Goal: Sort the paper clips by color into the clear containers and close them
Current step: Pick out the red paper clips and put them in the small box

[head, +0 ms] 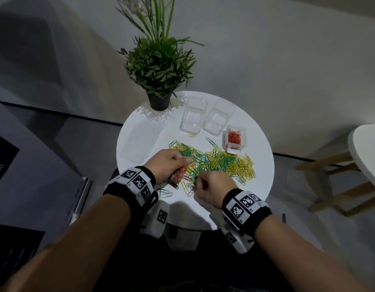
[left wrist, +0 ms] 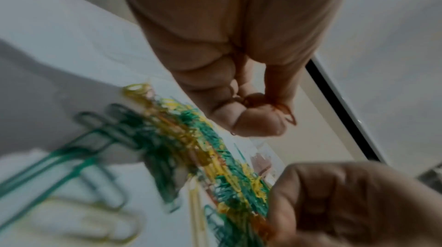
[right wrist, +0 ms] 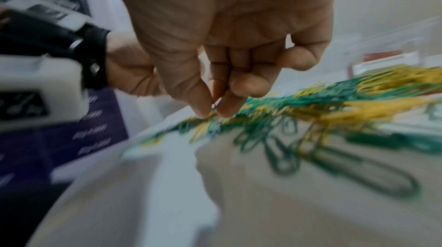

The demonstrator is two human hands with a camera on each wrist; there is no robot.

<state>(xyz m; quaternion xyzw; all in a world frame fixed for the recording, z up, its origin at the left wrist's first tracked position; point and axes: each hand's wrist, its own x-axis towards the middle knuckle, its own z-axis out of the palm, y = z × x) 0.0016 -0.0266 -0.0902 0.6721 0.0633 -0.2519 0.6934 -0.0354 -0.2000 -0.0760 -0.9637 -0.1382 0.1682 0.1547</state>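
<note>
Red sorting nearly done: small clear plastic container (head: 234, 137) holds red paper clips, two clear containers (head: 193, 116) beside it empty, green-yellow heap (head: 214, 161) unsorted on round white surface (head: 260, 157); left hand (head: 169, 167) grips red clips (left wrist: 282, 108), right hand (head: 212, 186) fingers (right wrist: 198, 100) pinch one.

Clear glossy plastic containers (head: 193, 116) on a smooth white tabletop (head: 260, 152).

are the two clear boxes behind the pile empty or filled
Empty: both clear boxes show only white table through them; red clips sit in the third box.
</note>
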